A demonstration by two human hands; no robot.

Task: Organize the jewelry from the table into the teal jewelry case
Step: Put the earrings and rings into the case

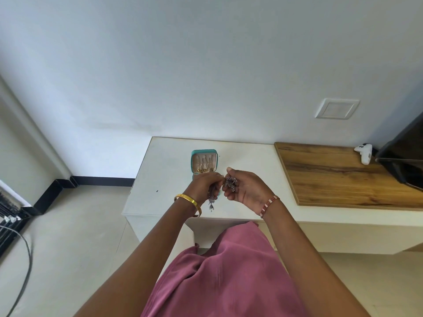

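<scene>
The teal jewelry case (203, 153) lies open on the white table (169, 179), with its beige lining and some gold pieces showing in the far half. Its near half is hidden behind my hands. My left hand (204, 186) pinches a purple beaded jewelry piece (211, 197) whose strand hangs down below the fingers. My right hand (246, 189) cups and holds the bunched other end of the purple jewelry piece just in front of the case. Both hands hover above the table.
A wooden board (338, 172) covers the table's right part, with a white game controller (364, 154) and a dark screen (405, 156) at the far right. Cables (25, 266) lie on the floor at the left. The wall stands right behind the table.
</scene>
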